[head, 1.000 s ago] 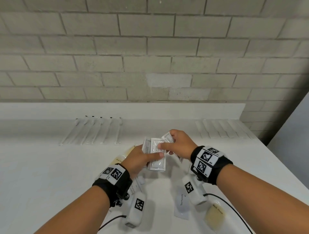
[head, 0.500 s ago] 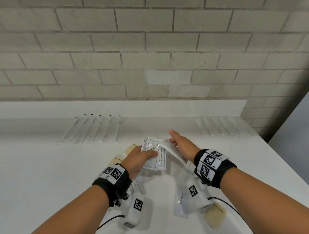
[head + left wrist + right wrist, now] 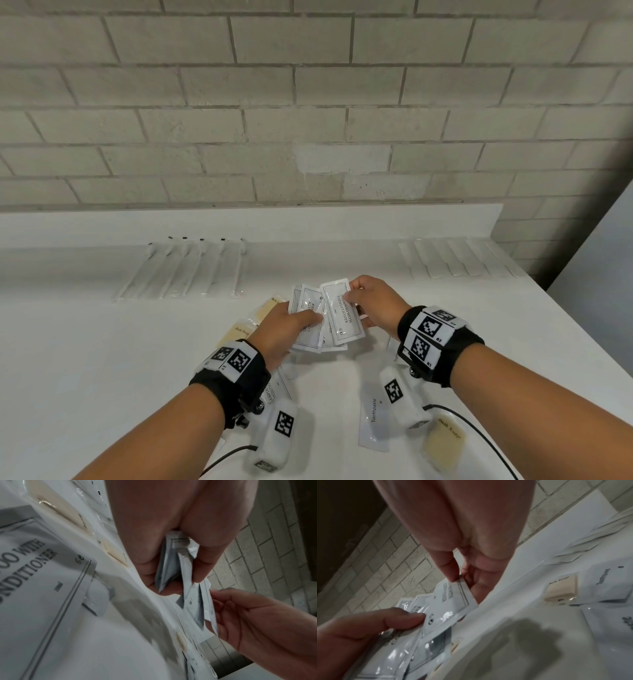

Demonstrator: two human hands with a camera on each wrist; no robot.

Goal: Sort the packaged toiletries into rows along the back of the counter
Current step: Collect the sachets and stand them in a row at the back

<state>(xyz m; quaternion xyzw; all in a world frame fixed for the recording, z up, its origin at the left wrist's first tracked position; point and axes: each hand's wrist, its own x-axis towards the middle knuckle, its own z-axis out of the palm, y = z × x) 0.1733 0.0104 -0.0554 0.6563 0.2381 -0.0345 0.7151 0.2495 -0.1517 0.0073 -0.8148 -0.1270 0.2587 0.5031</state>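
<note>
My left hand [image 3: 286,325] pinches a fanned stack of flat white shampoo-with-conditioner sachets [image 3: 310,320], thumb curled over their printed faces, held above the white counter [image 3: 102,342]. My right hand [image 3: 375,303] pinches the far edge of the top sachet [image 3: 342,315], which overlaps the fan at its 3 o'clock side. Two rows lie along the counter's back edge: clear-wrapped long thin packets [image 3: 191,269] at 11 o'clock and pale flat strip packets [image 3: 455,262] at 1 o'clock. Near me lie a white toothpaste sachet [image 3: 371,423] and a cream bath soap packet [image 3: 443,442] at 5 o'clock, and more cream soap packets [image 3: 239,330] at 9 o'clock of my left hand.
</note>
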